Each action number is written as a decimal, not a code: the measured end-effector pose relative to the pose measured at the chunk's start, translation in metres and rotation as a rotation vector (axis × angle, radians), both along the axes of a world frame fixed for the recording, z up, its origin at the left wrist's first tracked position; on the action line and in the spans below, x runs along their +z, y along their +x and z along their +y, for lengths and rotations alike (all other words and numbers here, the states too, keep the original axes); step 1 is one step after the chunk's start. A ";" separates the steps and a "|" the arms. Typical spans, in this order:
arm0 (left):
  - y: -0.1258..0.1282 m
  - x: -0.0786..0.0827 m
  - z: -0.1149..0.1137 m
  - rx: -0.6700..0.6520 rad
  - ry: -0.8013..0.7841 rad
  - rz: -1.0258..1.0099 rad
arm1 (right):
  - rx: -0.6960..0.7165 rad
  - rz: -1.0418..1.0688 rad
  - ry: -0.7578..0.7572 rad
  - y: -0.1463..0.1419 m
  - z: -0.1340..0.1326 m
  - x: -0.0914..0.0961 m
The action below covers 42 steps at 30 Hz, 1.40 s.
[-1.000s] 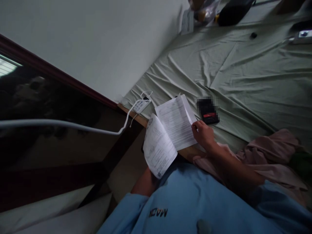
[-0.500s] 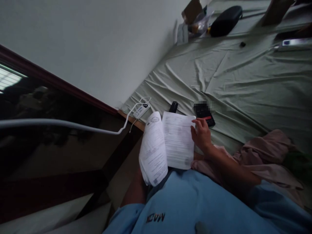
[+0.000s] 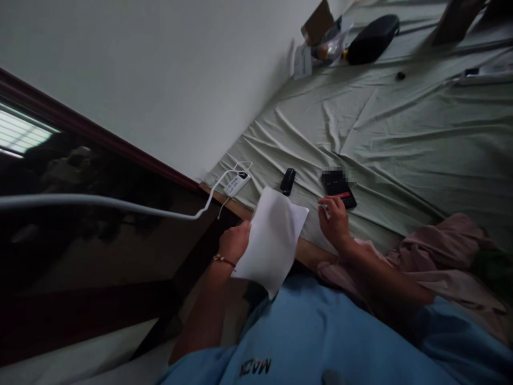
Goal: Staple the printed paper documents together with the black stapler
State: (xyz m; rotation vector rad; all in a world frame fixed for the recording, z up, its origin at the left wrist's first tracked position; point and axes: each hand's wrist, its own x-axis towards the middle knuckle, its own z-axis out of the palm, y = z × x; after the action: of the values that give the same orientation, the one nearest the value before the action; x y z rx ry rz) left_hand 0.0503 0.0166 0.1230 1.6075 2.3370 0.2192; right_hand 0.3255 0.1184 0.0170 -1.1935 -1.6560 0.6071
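My left hand (image 3: 235,241), with a beaded red bracelet at its wrist, grips the left edge of a sheaf of paper sheets (image 3: 269,240). The blank white side of the paper faces me, and its right part bends away. My right hand (image 3: 334,218) is off the paper, to its right, its fingers loosely bent and thumb apart, with nothing in them. Just beyond those fingertips lies a dark phone (image 3: 340,199) with a red bar on its screen. A small black stapler (image 3: 287,182) rests on the sheet past the paper's top edge.
A white power strip (image 3: 237,184) with a white cable (image 3: 120,201) sits by the bed's wooden edge. Pinkish cloth (image 3: 436,240) is bunched at the right. A black case (image 3: 372,40), a plastic bag (image 3: 331,45) and a cardboard piece (image 3: 318,22) stand at the back by the wall.
The printed pages have been turned over, so a blank side now shows. My left hand has come into view at their left edge. My right hand no longer touches the paper.
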 end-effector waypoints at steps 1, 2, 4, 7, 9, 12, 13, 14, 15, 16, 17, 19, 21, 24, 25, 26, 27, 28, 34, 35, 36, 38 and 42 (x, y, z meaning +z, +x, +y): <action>-0.004 -0.001 -0.001 -0.009 -0.036 0.075 | 0.010 0.018 -0.020 0.000 0.000 0.000; -0.006 -0.002 -0.003 -0.036 -0.053 0.121 | 0.022 0.039 -0.047 0.000 0.001 0.000; -0.009 -0.002 -0.008 -0.113 -0.010 0.093 | 0.050 0.098 -0.110 -0.002 0.001 -0.001; -0.008 0.001 -0.017 -0.163 0.120 -0.098 | 0.087 0.194 -0.174 -0.004 0.002 -0.007; -0.005 0.006 -0.022 -0.137 0.171 -0.237 | 0.104 0.233 -0.199 -0.006 0.003 -0.011; 0.000 0.013 -0.028 -0.060 0.224 -0.465 | 0.173 0.303 -0.291 -0.008 0.003 -0.012; 0.001 0.014 -0.029 -0.033 0.235 -0.532 | 0.219 0.355 -0.344 -0.009 0.002 -0.010; 0.003 0.015 -0.029 -0.004 0.246 -0.590 | 0.267 0.424 -0.407 -0.009 0.002 -0.008; 0.004 0.015 -0.029 0.025 0.256 -0.645 | 0.313 0.503 -0.480 -0.010 0.001 -0.005; 0.006 0.015 -0.029 0.057 0.267 -0.705 | 0.353 0.585 -0.561 -0.011 0.000 -0.002; 0.007 0.013 -0.029 0.093 0.276 -0.770 | 0.381 0.660 -0.642 -0.011 -0.001 0.001; 0.011 0.007 -0.027 0.164 0.292 -0.900 | 0.407 0.763 -0.769 -0.011 -0.001 0.005; 0.016 -0.004 -0.024 0.214 0.299 -0.995 | 0.394 0.797 -0.814 -0.011 -0.001 0.006; 0.022 -0.031 -0.021 0.240 0.347 -1.004 | 0.324 0.759 -0.787 -0.008 0.001 0.001; 0.024 -0.042 -0.021 0.245 0.332 -1.039 | 0.300 0.724 -0.772 -0.008 0.002 -0.002; 0.025 -0.054 -0.021 0.266 0.300 -1.071 | 0.278 0.684 -0.755 -0.007 0.003 -0.005; 0.025 -0.065 -0.021 0.270 0.292 -1.052 | 0.257 0.646 -0.736 -0.006 0.004 -0.007; 0.025 -0.076 -0.021 0.278 0.310 -1.007 | 0.241 0.614 -0.717 -0.006 0.005 -0.009; 0.024 -0.102 -0.019 0.318 0.328 -1.058 | 0.263 0.582 -0.660 -0.005 0.005 -0.006; 0.023 -0.098 -0.017 0.346 0.333 -1.107 | 0.278 0.596 -0.662 -0.005 0.005 -0.005; 0.022 -0.093 -0.013 0.385 0.343 -1.157 | 0.299 0.616 -0.669 -0.005 0.004 -0.004; 0.021 -0.082 -0.005 0.414 0.368 -1.226 | 0.349 0.653 -0.690 -0.005 0.001 -0.004; 0.020 -0.062 0.014 0.474 0.305 -1.350 | 0.401 0.643 -0.754 -0.004 -0.003 -0.008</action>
State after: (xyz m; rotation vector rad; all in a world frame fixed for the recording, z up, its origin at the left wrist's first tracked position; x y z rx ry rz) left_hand 0.0702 0.0308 0.0610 0.5135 1.4983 1.3117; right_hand 0.3212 0.1151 0.0095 -0.9849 -1.1150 1.7736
